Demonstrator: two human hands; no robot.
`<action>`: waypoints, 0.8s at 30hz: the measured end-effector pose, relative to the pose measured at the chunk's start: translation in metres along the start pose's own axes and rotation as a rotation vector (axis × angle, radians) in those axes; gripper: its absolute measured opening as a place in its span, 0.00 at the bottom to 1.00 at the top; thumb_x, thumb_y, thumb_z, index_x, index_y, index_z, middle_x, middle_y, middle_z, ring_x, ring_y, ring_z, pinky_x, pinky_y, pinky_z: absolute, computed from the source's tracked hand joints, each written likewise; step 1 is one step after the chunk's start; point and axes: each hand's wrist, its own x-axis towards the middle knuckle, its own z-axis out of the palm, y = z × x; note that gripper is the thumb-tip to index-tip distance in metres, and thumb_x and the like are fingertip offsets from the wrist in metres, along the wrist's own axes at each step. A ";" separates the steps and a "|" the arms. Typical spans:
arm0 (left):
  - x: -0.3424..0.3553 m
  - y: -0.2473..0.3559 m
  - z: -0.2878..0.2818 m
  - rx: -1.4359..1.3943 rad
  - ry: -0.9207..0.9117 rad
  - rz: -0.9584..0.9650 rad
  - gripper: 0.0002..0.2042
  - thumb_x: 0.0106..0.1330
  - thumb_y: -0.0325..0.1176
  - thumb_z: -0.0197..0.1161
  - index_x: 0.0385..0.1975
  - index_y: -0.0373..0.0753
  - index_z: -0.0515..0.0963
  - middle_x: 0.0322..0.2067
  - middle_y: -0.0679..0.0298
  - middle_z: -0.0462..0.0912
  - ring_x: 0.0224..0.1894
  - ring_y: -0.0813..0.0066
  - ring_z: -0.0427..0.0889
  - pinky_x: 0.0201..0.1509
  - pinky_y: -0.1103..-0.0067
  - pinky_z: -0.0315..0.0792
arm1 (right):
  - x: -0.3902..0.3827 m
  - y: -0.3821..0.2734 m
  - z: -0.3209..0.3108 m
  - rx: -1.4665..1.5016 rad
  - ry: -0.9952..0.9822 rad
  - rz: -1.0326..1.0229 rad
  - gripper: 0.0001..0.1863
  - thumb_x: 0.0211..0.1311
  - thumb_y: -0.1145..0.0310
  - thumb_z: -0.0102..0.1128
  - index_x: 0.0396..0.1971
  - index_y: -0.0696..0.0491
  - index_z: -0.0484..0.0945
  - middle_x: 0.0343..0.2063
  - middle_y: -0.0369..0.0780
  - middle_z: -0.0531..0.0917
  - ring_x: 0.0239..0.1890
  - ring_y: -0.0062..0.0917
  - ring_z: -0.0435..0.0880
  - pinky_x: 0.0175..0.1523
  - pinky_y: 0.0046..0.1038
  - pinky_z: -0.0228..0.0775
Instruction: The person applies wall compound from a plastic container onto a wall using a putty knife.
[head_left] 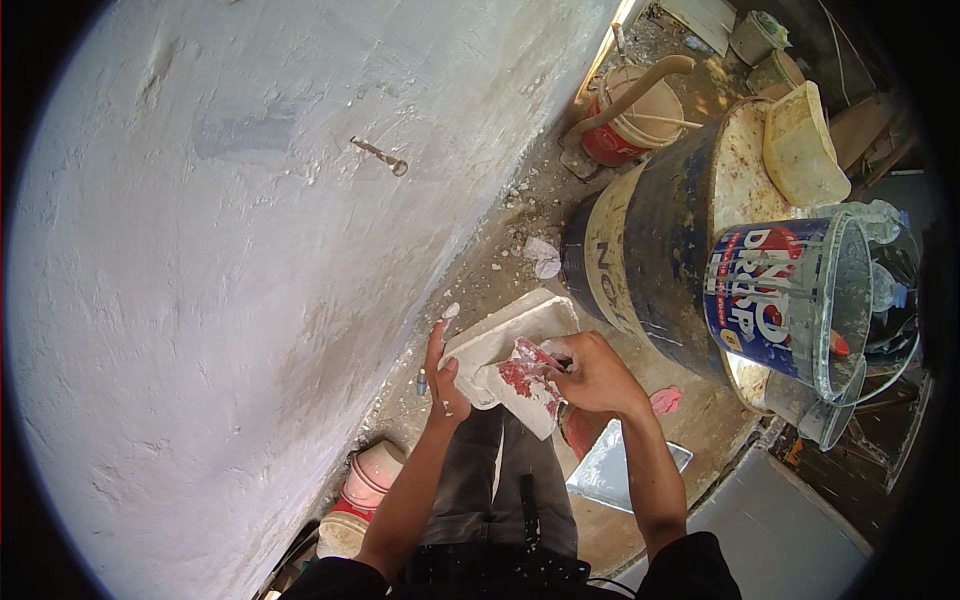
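Observation:
My left hand [447, 390] holds a shallow off-white tray [510, 320], coated in pale paste, by its left end, with white smears on my fingertips. My right hand [595, 375] grips a flat scraper [525, 395], red under white paste, over the tray's lower right part. The scraper's blade tilts down past the tray's edge. Both hands are in front of my dark trousers, below a rough pale wall [250, 250] on the left.
A large dark drum [650, 240] stands at the right, bearing a blue bucket [760, 295] and a yellowed container [800, 140]. A red bucket [615, 140] is behind. Stacked buckets [370, 480] sit lower left; a pale sheet [620, 470] lies on the debris-strewn floor.

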 end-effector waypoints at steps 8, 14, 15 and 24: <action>0.010 0.004 0.004 0.091 -0.044 -0.014 0.31 0.57 0.40 0.44 0.60 0.27 0.57 0.60 0.52 0.61 0.63 0.64 0.56 0.67 0.72 0.47 | 0.004 0.002 0.002 0.069 0.025 -0.005 0.10 0.42 0.81 0.54 0.28 0.61 0.77 0.19 0.50 0.77 0.19 0.29 0.73 0.30 0.29 0.66; 0.017 0.009 0.008 0.161 -0.075 -0.024 0.30 0.57 0.38 0.44 0.59 0.27 0.59 0.58 0.52 0.64 0.62 0.64 0.58 0.66 0.73 0.47 | 0.008 0.005 0.001 0.046 0.011 -0.030 0.10 0.43 0.82 0.54 0.30 0.60 0.78 0.19 0.48 0.78 0.20 0.24 0.73 0.30 0.28 0.66; 0.017 0.011 0.009 0.172 -0.081 -0.027 0.30 0.57 0.38 0.44 0.58 0.26 0.60 0.58 0.52 0.64 0.62 0.64 0.59 0.66 0.73 0.48 | 0.009 0.006 0.002 0.004 0.006 -0.003 0.11 0.43 0.82 0.54 0.30 0.60 0.78 0.20 0.48 0.79 0.21 0.22 0.73 0.30 0.27 0.66; 0.030 0.011 0.006 0.128 -0.064 -0.011 0.26 0.57 0.38 0.44 0.54 0.27 0.66 0.54 0.50 0.69 0.59 0.63 0.63 0.65 0.73 0.50 | 0.002 0.014 0.018 0.251 0.185 0.175 0.10 0.47 0.80 0.53 0.32 0.59 0.79 0.16 0.43 0.78 0.20 0.16 0.69 0.27 0.26 0.64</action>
